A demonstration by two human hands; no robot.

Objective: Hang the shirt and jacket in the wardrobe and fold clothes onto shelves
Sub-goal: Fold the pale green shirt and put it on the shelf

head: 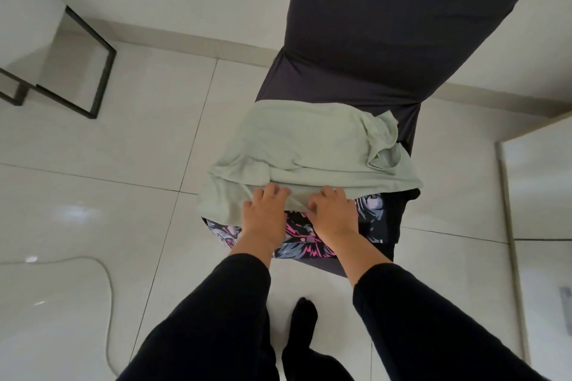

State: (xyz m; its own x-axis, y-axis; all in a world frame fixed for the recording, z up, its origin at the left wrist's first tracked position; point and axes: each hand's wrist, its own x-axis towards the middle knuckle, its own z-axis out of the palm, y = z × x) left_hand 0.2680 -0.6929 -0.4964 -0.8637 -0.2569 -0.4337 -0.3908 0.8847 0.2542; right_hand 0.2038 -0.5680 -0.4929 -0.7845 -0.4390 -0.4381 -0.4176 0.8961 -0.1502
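Observation:
A pale green garment (303, 145) lies spread over a dark-covered seat (371, 28), on top of a black garment with a pink and white print (305, 240). My left hand (266, 210) and my right hand (332, 210) sit side by side at the green garment's near hem. Both pinch that edge, with the fingers curled into the fabric. The printed garment shows beneath and between my wrists. Its right side hangs over the seat's corner.
White glossy floor tiles (108, 139) surround the seat. A black metal frame (93, 71) stands at the left. A grey cable (108, 288) curves over the floor at the lower left. My dark-socked foot (305, 322) is below, and a white cabinet edge (507, 195) rises at the right.

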